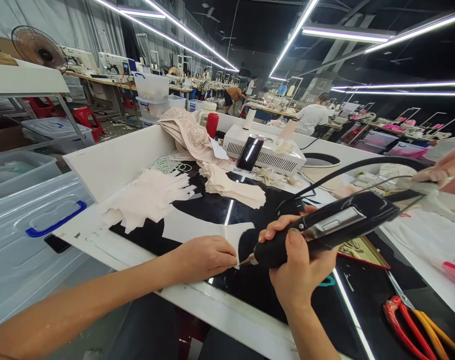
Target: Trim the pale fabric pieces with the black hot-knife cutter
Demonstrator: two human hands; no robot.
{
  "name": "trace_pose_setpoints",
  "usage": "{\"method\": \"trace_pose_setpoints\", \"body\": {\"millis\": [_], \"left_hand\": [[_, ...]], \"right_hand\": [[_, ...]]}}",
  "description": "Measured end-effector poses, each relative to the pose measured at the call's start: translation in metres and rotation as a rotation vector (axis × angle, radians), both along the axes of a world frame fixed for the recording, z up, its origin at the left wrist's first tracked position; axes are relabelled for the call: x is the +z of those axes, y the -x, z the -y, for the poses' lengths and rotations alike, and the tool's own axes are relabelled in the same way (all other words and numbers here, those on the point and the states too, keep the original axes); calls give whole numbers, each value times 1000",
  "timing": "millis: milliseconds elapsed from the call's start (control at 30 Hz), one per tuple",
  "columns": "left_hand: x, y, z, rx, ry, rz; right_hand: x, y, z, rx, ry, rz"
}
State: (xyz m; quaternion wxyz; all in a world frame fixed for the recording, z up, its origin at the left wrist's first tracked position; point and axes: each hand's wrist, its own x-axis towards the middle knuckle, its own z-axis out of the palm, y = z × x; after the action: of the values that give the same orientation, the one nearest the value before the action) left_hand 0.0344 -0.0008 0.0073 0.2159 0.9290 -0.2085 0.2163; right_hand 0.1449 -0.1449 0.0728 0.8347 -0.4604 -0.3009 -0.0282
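Observation:
My right hand [298,260] grips a black corded cutting tool [332,227], its thin tip touching the edge of a white fabric piece [208,231] on the glossy black worktop [212,205]. My left hand [205,257] lies flat on that piece, fingers pressed next to the tool's tip. A loose heap of pale pink cut pieces [148,197] lies left of the fabric. A second stack of pale pieces [231,187] rests behind it.
A white machine box [265,150] with a phone [250,152] on it stands at the back. Red and yellow handled scissors [411,320] lie at the right. Clear plastic bins [28,225] stand left. Another person's hand [445,172] enters at right. Workers sit at far sewing tables.

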Motion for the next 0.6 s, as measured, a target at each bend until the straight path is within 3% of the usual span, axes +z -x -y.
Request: {"method": "trace_pose_setpoints", "body": {"millis": [600], "left_hand": [[5,11,-5,23,17,-10]], "right_hand": [[-3,12,11,52,55,14]]}}
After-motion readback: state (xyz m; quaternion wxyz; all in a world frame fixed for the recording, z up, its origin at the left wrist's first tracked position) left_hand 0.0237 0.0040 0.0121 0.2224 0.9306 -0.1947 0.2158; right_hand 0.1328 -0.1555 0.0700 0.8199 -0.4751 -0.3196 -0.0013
